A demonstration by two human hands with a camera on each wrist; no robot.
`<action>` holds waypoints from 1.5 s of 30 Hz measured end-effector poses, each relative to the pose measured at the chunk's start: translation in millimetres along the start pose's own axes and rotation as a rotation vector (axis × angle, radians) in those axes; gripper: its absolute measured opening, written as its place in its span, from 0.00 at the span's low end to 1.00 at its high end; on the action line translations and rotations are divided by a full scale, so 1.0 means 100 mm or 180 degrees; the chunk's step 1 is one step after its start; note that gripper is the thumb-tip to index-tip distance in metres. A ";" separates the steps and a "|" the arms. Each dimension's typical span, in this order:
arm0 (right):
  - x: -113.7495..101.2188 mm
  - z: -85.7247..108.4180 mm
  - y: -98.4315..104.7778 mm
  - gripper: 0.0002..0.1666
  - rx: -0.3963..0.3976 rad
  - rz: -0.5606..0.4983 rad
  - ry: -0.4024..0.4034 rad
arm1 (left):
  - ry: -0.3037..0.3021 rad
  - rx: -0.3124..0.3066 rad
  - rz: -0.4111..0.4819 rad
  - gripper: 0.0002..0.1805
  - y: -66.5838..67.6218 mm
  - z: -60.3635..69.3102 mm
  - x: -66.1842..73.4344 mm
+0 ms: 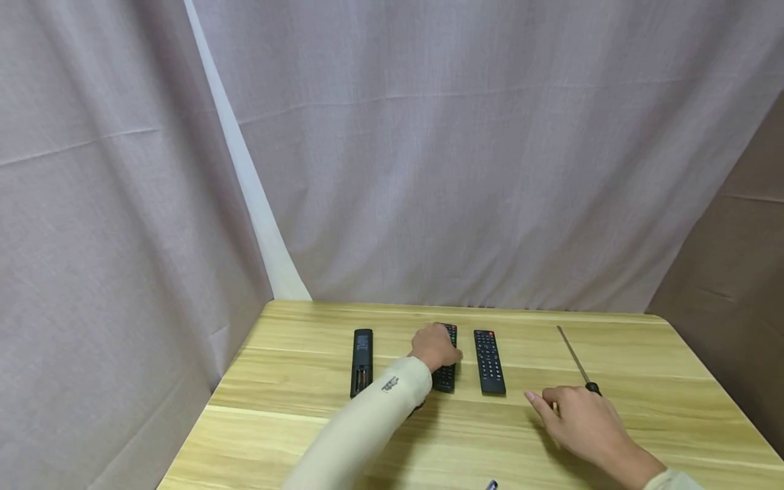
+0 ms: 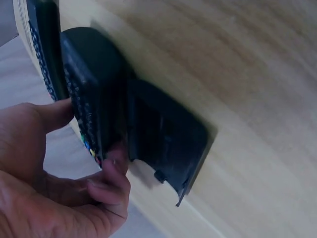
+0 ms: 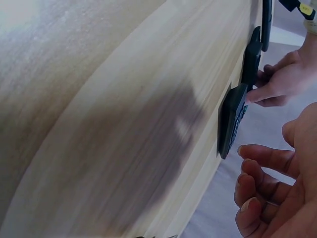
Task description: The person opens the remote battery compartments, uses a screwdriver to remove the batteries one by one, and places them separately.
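With thumb and fingers, my left hand (image 1: 433, 346) (image 2: 54, 188) grips the sides of the middle black remote (image 1: 444, 378) (image 2: 91, 84), which has coloured buttons. Beside that remote in the left wrist view lies a black battery cover (image 2: 166, 134), its hollow side showing; in the head view the sleeve mostly hides it. Another button-side-up remote (image 1: 489, 364) (image 3: 232, 119) is to the right. Loosely curled and holding nothing, my right hand (image 1: 584, 425) (image 3: 272, 198) hovers over the table, close to the screwdriver handle (image 1: 593, 388).
Farther left lies a remote (image 1: 363, 354) with its back up and battery compartment uncovered. The screwdriver's shaft (image 1: 572, 354) points toward the back edge. A small object (image 1: 492, 485) is cut off at the bottom of the head view. Curtains (image 1: 459, 170) stand behind the wooden table (image 1: 306, 323).
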State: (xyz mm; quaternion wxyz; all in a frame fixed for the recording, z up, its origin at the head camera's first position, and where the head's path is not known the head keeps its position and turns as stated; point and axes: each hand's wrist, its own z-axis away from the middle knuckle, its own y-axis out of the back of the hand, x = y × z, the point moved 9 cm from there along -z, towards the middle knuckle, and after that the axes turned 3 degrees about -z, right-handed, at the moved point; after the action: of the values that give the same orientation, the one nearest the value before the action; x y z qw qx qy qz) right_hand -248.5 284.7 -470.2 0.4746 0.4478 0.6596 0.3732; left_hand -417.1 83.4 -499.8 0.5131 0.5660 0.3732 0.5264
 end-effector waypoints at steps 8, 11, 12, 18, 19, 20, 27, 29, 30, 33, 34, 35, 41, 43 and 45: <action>0.01 0.01 -0.05 0.33 -0.0050 -0.0014 -0.0050 | 0.0018 0.0110 0.0262 0.17 -0.09 -0.09 -0.08; 0.01 0.00 -0.06 0.33 -0.0022 -0.0016 -0.0029 | 0.0038 0.0100 0.0279 0.17 -0.10 -0.11 -0.09; 0.01 0.00 -0.06 0.33 -0.0004 -0.0012 -0.0018 | 0.0048 0.0094 0.0288 0.18 -0.10 -0.12 -0.09; -0.01 -0.03 -0.03 0.32 0.0052 0.0006 0.0015 | 0.0071 0.0048 0.0351 0.18 -0.09 -0.10 -0.05; -0.01 -0.03 -0.02 0.32 0.0048 0.0013 0.0012 | 0.0063 0.0077 0.0354 0.18 -0.07 -0.09 -0.04; -0.01 -0.03 -0.02 0.32 0.0053 0.0022 0.0014 | 0.0054 0.0100 0.0375 0.18 -0.05 -0.07 -0.02; -0.02 -0.04 -0.03 0.32 0.0050 0.0027 -0.0011 | -0.0014 0.0335 0.0626 0.28 0.11 0.02 -0.02; -0.02 -0.04 -0.04 0.32 0.0049 0.0009 -0.0010 | -0.0097 0.0382 0.0782 0.27 0.17 0.05 -0.05; -0.03 -0.04 -0.04 0.31 0.0054 0.0002 -0.0008 | -0.0142 0.0383 0.0903 0.26 0.20 0.06 -0.07; -0.02 -0.03 -0.04 0.31 0.0093 -0.0023 0.0011 | -0.0308 0.0305 0.1369 0.22 0.25 0.11 -0.15; -0.02 -0.02 -0.04 0.31 0.0112 -0.0021 0.0021 | -0.0358 0.0262 0.1527 0.21 0.26 0.13 -0.18; -0.02 -0.02 -0.03 0.31 0.0123 -0.0019 0.0026 | -0.0399 0.0219 0.1678 0.20 0.27 0.16 -0.21; -0.04 -0.05 -0.03 0.31 0.0123 -0.0033 0.0048 | -0.0540 0.0122 0.2431 0.21 0.34 0.29 -0.48; -0.05 -0.05 -0.03 0.31 0.0113 -0.0057 0.0046 | -0.0555 0.0100 0.2683 0.22 0.35 0.34 -0.57; -0.05 -0.05 -0.03 0.31 0.0078 -0.0072 0.0025 | -0.0569 0.0097 0.2879 0.22 0.37 0.39 -0.65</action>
State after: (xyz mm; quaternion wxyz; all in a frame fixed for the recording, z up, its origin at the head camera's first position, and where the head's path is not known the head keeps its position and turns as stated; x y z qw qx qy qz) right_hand -253.5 278.7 -470.5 0.4706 0.4446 0.6710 0.3614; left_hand -393.8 6.3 -474.8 0.2536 0.7227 0.0508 0.6410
